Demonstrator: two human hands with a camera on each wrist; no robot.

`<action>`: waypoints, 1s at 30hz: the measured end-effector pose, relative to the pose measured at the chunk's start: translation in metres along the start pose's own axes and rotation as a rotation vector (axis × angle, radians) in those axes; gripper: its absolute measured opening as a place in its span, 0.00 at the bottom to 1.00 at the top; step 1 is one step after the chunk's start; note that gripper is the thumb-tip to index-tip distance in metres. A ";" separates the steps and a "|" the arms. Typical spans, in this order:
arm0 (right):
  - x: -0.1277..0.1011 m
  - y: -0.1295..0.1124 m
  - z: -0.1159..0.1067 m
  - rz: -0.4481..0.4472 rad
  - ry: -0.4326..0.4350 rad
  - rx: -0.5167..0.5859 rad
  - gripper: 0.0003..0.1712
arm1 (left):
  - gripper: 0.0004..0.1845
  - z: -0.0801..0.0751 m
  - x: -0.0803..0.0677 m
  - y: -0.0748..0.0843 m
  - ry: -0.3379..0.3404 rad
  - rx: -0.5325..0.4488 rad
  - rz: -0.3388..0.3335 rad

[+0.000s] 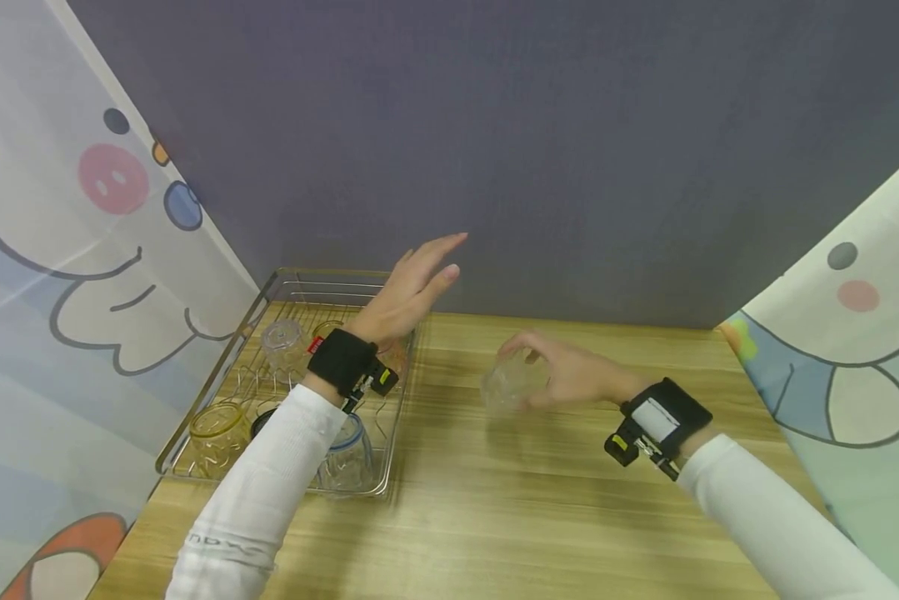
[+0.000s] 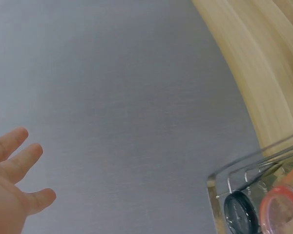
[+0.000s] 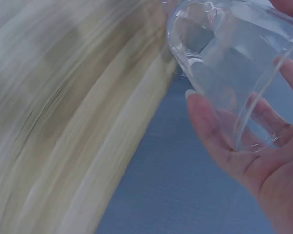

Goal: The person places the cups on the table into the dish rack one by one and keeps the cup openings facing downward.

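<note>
My right hand (image 1: 561, 371) grips a clear glass cup (image 1: 505, 385) above the middle of the wooden table (image 1: 539, 517); in the right wrist view the cup (image 3: 229, 63) lies across my palm with thumb and fingers curled round it. My left hand (image 1: 412, 287) is raised over the far right corner of a wire dish rack (image 1: 194, 433), fingers straight and spread, holding nothing. The left wrist view shows only those fingers (image 2: 19, 156) against the grey wall.
The rack holds a yellow glass (image 1: 217, 427), a clear cup (image 1: 284, 343), a blue-rimmed cup (image 1: 347, 458) and a red-rimmed one (image 2: 283, 209). A grey wall (image 1: 494, 125) backs the table; cartoon-printed curtains (image 1: 59, 250) hang on both sides.
</note>
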State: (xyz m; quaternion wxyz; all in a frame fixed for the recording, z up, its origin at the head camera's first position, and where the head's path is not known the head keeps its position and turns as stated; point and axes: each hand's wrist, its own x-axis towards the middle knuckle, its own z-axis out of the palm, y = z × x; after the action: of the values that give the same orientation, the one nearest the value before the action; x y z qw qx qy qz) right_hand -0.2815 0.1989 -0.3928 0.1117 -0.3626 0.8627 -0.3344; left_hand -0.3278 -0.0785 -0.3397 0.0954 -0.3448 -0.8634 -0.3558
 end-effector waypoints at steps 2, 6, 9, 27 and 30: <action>-0.001 -0.001 -0.006 0.018 0.021 0.049 0.39 | 0.51 0.001 0.002 0.003 0.000 0.019 0.011; -0.004 -0.002 -0.016 0.077 0.058 0.165 0.39 | 0.51 0.003 0.005 0.008 -0.004 0.069 0.036; -0.006 -0.001 -0.021 0.095 0.088 0.229 0.38 | 0.51 0.005 0.005 0.012 -0.010 0.108 0.047; -0.014 0.000 -0.032 0.117 0.235 0.544 0.32 | 0.54 0.054 0.001 0.032 -0.063 0.375 0.176; -0.013 -0.002 -0.029 0.103 0.218 0.587 0.30 | 0.54 0.064 -0.002 0.029 -0.064 0.387 0.183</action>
State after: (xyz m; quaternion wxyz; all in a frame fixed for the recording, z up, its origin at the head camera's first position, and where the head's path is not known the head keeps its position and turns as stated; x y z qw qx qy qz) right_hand -0.2841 0.2210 -0.3707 0.1350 -0.2327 0.7535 -0.5999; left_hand -0.3023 -0.0211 -0.3712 0.1644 -0.4083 -0.8832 -0.1622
